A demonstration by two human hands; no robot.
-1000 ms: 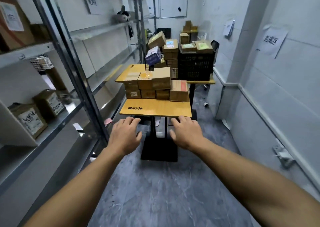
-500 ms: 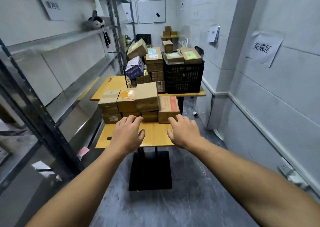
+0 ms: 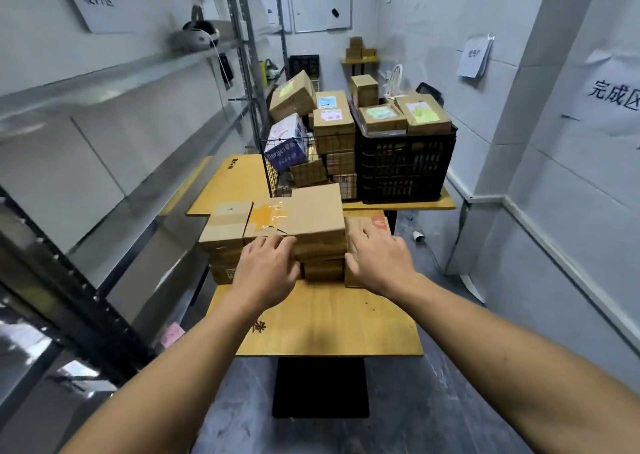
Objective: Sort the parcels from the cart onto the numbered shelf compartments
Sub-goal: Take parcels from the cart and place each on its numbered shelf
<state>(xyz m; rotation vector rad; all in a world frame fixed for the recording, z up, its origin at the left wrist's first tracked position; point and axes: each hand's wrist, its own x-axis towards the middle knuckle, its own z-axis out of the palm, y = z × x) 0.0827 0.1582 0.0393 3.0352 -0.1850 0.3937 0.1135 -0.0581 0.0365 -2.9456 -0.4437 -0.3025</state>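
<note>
Fingers [image 3: 277, 244] of the left hand [image 3: 266, 273] are loosely bent and a little apart at the front edge of the taped box [image 3: 266, 219]; they clamp nothing. Fingers of the right hand [image 3: 379, 263] are spread and nearly straight over the red box [image 3: 367, 223]. I cannot tell whether they touch the card.

Head view: both boxes belong to the stack [image 3: 277, 242], which sits in two layers at the far edge of the near surface [image 3: 329, 322], with the big box [image 3: 318, 211] on top between the two hands. Behind it a second surface carries a wire basket [image 3: 277, 162] and a black crate [image 3: 405, 166], both heaped with more parcels. The shelf [image 3: 104, 82] runs along the left wall.

These parcels look like small, stiff cardboard cartons and are probably light enough for one hand each. The glossy tape on top is likely slick, and the flaps may give under pressure. The plain side walls, pinched from opposite faces, seem the safer hold. The upper boxes rest loose on the lower ones, so I would lift a top box straight up, since dragging it could shift its neighbours.
</note>
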